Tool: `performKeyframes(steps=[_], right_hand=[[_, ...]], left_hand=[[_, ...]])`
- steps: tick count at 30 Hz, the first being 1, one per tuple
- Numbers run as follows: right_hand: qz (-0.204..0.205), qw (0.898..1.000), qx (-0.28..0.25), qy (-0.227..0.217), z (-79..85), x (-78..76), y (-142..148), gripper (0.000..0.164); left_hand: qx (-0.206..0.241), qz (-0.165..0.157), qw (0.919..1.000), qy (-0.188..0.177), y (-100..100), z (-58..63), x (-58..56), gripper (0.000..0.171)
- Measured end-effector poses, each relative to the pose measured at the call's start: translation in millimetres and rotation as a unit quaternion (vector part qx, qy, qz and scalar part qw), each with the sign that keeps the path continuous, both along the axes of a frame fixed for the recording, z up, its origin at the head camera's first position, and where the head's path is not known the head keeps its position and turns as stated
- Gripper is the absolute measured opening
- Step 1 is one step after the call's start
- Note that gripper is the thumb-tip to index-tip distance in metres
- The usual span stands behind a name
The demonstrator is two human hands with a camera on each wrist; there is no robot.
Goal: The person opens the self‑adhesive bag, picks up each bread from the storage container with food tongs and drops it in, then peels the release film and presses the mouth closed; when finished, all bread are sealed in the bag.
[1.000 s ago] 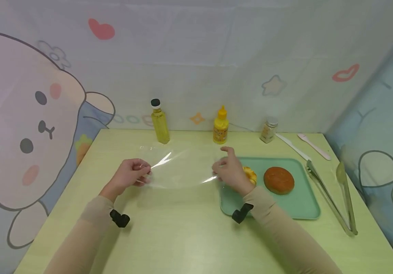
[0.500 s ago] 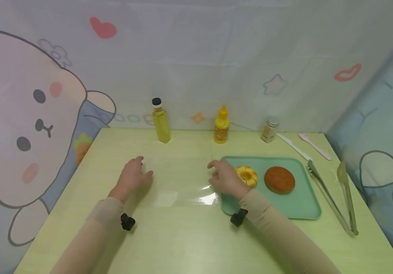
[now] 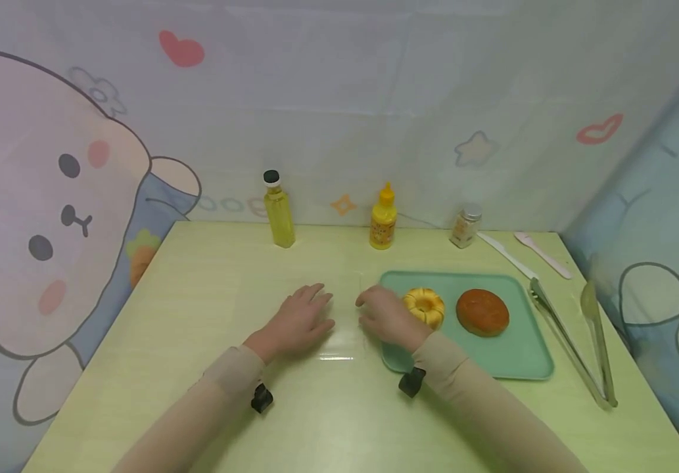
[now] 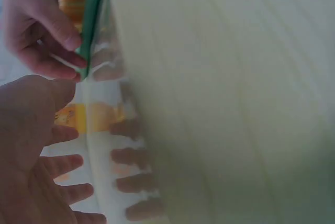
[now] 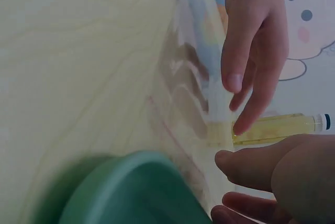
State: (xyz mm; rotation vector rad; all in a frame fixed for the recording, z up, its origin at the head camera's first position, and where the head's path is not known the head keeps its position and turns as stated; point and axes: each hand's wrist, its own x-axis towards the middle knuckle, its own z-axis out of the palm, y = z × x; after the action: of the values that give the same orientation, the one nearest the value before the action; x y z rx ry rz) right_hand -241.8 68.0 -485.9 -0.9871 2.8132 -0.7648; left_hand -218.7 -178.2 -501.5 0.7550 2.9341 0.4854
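A clear plastic sheet lies flat on the table to the left of the green tray, showing mostly by its glare and faint edges. Over it, in the head view, is my left hand, palm down with fingers spread and nothing in its grasp. My right hand is at the tray's left rim, with its loosely bent fingers reaching toward the sheet's right edge. It holds nothing. In the left wrist view, the left fingers are apart above the glossy surface, which mirrors them.
On the tray sit a yellow ring-shaped bread and a brown bun. Metal tongs, a white knife and a pink fork lie right. An oil bottle, yellow squeeze bottle and spice jar stand behind.
The sheet, held up between both hands a second ago, now lies on the table. Both hands have let go, and the left has slid rightward across it. The right stays by the tray.
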Motion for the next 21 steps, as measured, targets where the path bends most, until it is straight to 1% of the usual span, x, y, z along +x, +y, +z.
performKeyframes(steps=[3,5,8,10,13,16,21], right_hand=[[0.009,1.0,0.011,0.012,-4.8,-1.5,-1,0.023],[0.016,1.0,0.018,0.019,-8.7,-2.3,-1,0.023],[0.03,0.998,0.033,0.039,-13.1,-2.7,-2,0.017],[0.037,0.997,0.042,0.048,-14.0,-2.2,-3,0.011],[0.038,0.997,0.049,0.054,-12.6,-0.4,-3,0.005],[0.038,0.997,0.048,0.055,-12.0,0.8,-3,0.004],[0.051,0.996,0.041,0.059,-13.1,2.2,-3,0.006]], left_hand=[[-0.033,-0.009,0.9993,-0.016,7,-4.2,-2.9,0.063],[-0.051,-0.011,0.9983,-0.028,10,-4.9,-4.4,0.063],[-0.058,-0.011,0.9972,-0.045,11,-5.1,-5.7,0.063],[-0.066,-0.011,0.9967,-0.048,12,-6.0,-6.5,0.062],[-0.077,-0.011,0.9962,-0.039,13,-7.3,-7.7,0.06],[-0.082,-0.009,0.9962,-0.025,13,-8.2,-8.2,0.059],[-0.076,-0.007,0.9971,0.003,13,-9.9,-7.7,0.053]])
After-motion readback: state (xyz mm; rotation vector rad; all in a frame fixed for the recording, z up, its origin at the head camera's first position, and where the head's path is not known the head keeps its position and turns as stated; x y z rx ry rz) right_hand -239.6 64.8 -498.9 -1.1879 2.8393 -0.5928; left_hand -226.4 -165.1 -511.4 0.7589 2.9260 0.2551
